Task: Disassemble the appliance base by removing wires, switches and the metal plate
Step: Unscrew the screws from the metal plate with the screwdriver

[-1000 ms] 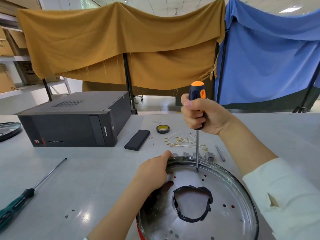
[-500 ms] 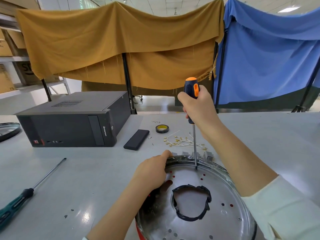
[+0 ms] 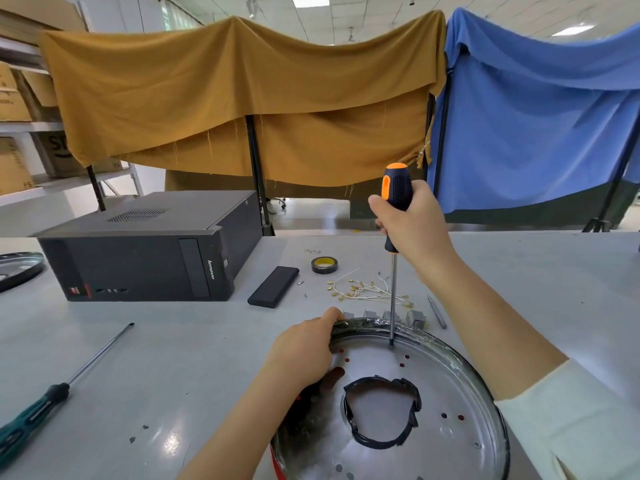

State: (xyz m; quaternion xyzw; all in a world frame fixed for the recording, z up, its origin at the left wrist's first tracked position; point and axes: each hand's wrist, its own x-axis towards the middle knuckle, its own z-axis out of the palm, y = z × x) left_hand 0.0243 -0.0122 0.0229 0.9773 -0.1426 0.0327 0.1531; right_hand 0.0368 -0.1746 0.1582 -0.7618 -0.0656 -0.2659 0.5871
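The appliance base [image 3: 450, 403], a round shiny metal plate with a raised rim, is sitting at the near edge of the grey table [image 3: 173, 358], part of it running out of view at the bottom. The left hand [image 3: 304, 351] is gripping its far-left rim, fingers curled over the edge. The right hand [image 3: 412, 223] is wrapping round the black and orange handle of a screwdriver [image 3: 393, 271], which is standing nearly upright with its tip resting on the plate just inside the far rim, beside small holes. A black ring [image 3: 381, 410] is lying round the plate's centre opening.

Bare table is lying open to the left and to the far right of the base. Just beyond the rim, small grey switches [image 3: 415, 318] are lining up, with a bundle of white wires [image 3: 367, 291] with brass terminals and a metal bit [image 3: 437, 317] behind them. Further back are sitting a tape roll [image 3: 324, 265], a flat black block [image 3: 273, 291] and a black computer case [image 3: 145, 251]. A green-handled screwdriver [image 3: 41, 407] is lying well apart at the left, and another metal rim [image 3: 20, 268] is showing at the far left edge
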